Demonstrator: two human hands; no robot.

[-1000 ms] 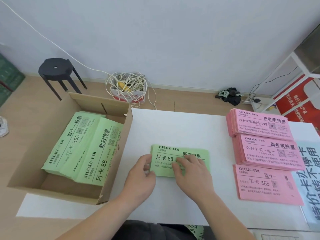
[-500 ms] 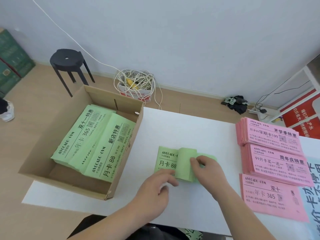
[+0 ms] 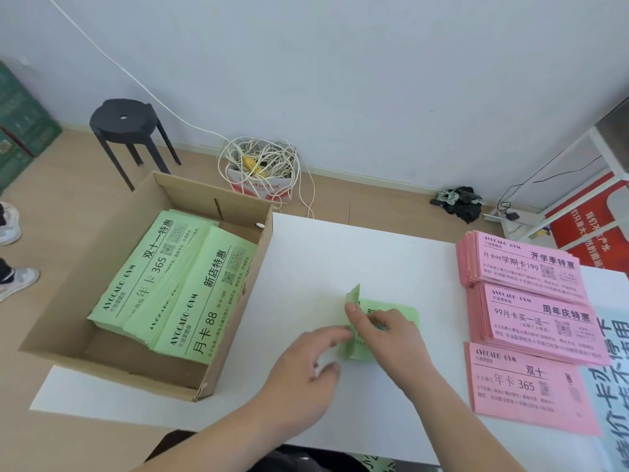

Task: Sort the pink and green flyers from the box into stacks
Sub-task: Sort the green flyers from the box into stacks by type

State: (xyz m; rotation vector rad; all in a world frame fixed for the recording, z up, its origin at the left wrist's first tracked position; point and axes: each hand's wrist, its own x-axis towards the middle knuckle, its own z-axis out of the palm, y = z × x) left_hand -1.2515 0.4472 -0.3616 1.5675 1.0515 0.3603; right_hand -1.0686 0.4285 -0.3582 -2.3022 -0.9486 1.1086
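Flyers of the green stack (image 3: 403, 313) lie mid-surface (image 3: 340, 253), between the box (image 3: 78, 284) holding more green flyers (image 3: 177, 284) and the pink stacks (image 3: 531, 277) at the right, with their left end bent upright. Your right hand (image 3: 384, 335) pinches that raised end, thumb against it, while your left hand (image 3: 306, 366) sits loose-fingered just beside it, gripping nothing. Lay the flap flat, then square the edges with both hands, well apart from the pink
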